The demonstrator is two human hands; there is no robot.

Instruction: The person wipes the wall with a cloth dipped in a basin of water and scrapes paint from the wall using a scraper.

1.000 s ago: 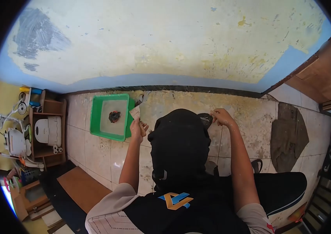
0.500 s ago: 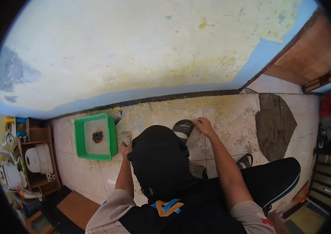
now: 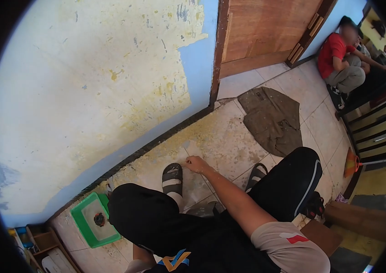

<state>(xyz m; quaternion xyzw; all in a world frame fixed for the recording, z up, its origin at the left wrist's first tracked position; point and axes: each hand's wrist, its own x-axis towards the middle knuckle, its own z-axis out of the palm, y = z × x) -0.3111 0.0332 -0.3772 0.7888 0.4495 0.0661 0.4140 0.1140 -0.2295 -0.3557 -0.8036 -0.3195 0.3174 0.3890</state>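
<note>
My right hand (image 3: 195, 164) is just above the stained tiled floor, beside the strapped dark sandal (image 3: 172, 178) on my left foot. Its fingers are curled together, and what they hold, if anything, I cannot make out. Only a bit of my left forearm (image 3: 142, 255) shows at the bottom; my bent knee (image 3: 140, 202) in black trousers hides the left hand. Left of that knee stands a green plastic basin (image 3: 78, 223) with a small dark and reddish lump (image 3: 99, 219) in it. My other sandal (image 3: 256, 175) is flat on the tiles.
Paint is worn off the wall (image 3: 111, 95) in front. A brown cloth (image 3: 272, 120) lies on the floor before a wooden door (image 3: 265, 36). A person in a red shirt (image 3: 331, 54) squats by a black slatted rack (image 3: 379, 120). A wooden shelf (image 3: 50, 245) stands lower left.
My view has swung right, bringing the door and squatting person further in. My left hand, seen earlier near a flat greyish piece by the basin, is now hidden. My right hand stays low near the sandal.
</note>
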